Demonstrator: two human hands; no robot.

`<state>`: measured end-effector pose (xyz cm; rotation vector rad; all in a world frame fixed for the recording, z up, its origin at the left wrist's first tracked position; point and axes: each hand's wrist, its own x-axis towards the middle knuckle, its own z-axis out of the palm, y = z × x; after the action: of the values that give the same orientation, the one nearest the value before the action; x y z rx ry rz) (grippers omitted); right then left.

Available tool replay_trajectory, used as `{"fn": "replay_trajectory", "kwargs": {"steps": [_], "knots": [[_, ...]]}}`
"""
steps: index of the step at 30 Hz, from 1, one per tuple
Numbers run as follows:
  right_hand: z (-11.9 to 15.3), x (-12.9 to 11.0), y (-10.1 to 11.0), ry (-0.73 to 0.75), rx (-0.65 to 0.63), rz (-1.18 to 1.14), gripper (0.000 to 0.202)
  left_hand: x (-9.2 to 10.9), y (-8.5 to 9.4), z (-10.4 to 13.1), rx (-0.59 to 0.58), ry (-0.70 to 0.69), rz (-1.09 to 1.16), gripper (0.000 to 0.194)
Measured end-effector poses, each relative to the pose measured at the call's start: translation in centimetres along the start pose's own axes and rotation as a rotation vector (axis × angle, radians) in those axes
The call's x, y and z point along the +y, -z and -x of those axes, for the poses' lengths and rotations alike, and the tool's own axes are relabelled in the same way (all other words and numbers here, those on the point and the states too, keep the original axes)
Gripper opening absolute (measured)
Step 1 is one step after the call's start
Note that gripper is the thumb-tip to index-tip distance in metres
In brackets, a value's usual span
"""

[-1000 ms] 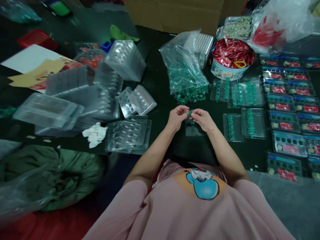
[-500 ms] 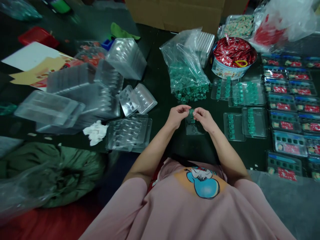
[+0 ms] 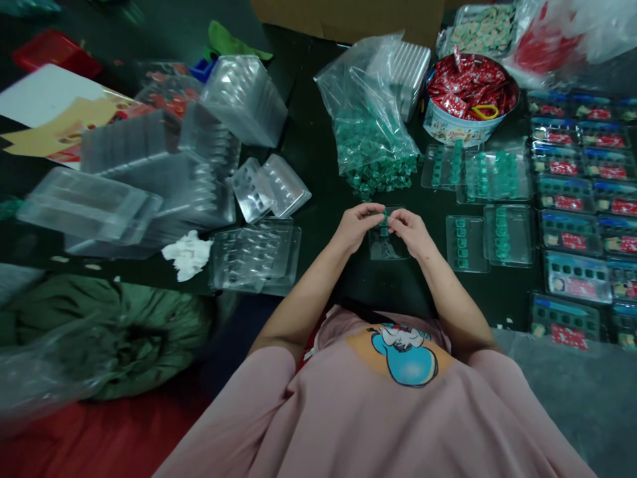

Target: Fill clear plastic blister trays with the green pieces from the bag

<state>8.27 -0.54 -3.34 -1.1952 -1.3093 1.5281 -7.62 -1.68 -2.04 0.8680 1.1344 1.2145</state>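
A clear plastic blister tray [image 3: 388, 252] lies on the dark table before me, with a few small green plastic pieces [image 3: 384, 230] in a column along it. Over its upper part, my left hand [image 3: 356, 227] has thumb and fingers pinched at a green piece from the left. My right hand [image 3: 409, 230] pinches from the other side, its fingertips almost meeting the left ones. The fingertips partly hide the pieces. Just beyond, a heap of loose green pieces [image 3: 383, 174] spills from a clear plastic bag [image 3: 365, 99].
Right of my hands lie trays with green pieces [image 3: 466, 244], then rows of packed trays [image 3: 570, 232] with red sachets. A round tin [image 3: 458, 126] holds red sachets and yellow-handled scissors. Stacked empty trays [image 3: 164, 192] and a crumpled white tissue [image 3: 188, 255] are at left.
The view has shifted slightly, so the table appears higher. Both hands stay at the same tray, with only small finger movements; the right fingers sit a little lower along the column.
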Motion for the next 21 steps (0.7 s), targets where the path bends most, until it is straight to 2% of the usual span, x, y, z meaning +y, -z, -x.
{"fn": "replay_trajectory", "kwargs": {"steps": [4, 9, 12, 15, 21], "knots": [[0.5, 0.1, 0.4, 0.069, -0.003, 0.12, 0.02, -0.1, -0.1, 0.1, 0.019, 0.028, -0.076, 0.021], [2.1, 0.9, 1.0, 0.075, 0.019, 0.283, 0.017, -1.5, 0.3, 1.4, -0.028, -0.028, -0.194, 0.021], [2.9, 1.2, 0.9, 0.073, 0.012, 0.308, 0.015, -2.2, 0.7, 2.4, -0.035, 0.09, -0.159, 0.023], [3.3, 1.4, 0.5, 0.08, -0.015, 0.235, 0.015, -2.2, 1.1, 3.1, -0.062, 0.218, -0.033, 0.026], [3.4, 1.0, -0.1, 0.02, -0.063, -0.111, 0.021, -1.5, 1.5, 3.0, -0.162, 0.359, 0.177, 0.032]]}}
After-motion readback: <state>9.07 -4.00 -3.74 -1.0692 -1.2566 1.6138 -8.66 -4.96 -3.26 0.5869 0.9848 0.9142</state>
